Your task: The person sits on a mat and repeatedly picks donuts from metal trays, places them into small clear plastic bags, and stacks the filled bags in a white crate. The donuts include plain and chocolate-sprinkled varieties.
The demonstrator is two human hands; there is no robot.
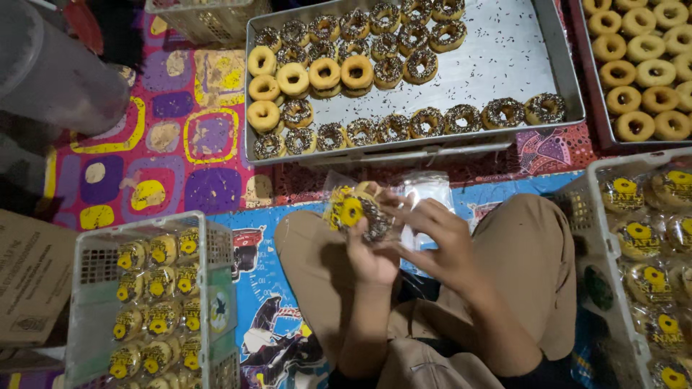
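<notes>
My left hand holds a sprinkle-covered doughnut in a clear plastic bag with a yellow label, raised above my lap. My right hand touches the bag's right side, its fingers pinching the plastic beside the doughnut. A few loose clear bags lie just behind the hands on the mat. I sit cross-legged in tan trousers.
A metal tray of sprinkled and plain doughnuts lies ahead. A second tray of plain doughnuts is at the upper right. White baskets of bagged doughnuts stand at the left and right. A cardboard box is at far left.
</notes>
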